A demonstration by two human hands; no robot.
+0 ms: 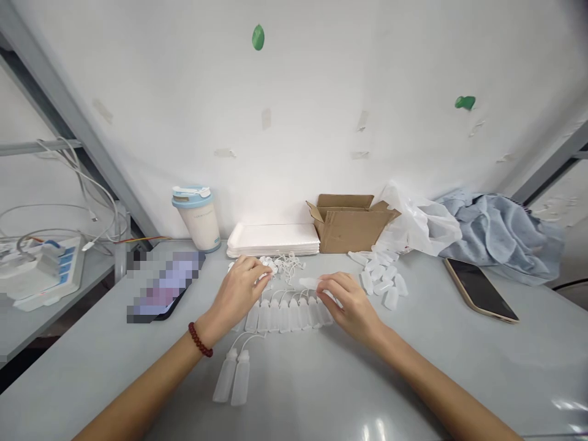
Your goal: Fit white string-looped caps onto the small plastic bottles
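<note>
My left hand (243, 285), with a dark red bead bracelet (200, 340) on its wrist, is closed in a pinch beside a pile of small white caps with thin cords (290, 264). What its fingertips hold, if anything, is too small to make out. My right hand (349, 301) pinches a small translucent plastic bottle (309, 283), pointing left toward the pile. Below and between the hands lies a row of several similar bottles (289, 317) with white cord loops at their tops. Two more corded bottles (241, 380) lie nearer to me.
Loose translucent bottles (381, 275) lie right of my right hand. Behind are a stack of white trays (275, 237), a cardboard box (356, 229), a plastic bag (416, 223) and blue cloth (500, 233). A cup (199, 223) and phone (169, 288) are left; another phone (480, 291) is right.
</note>
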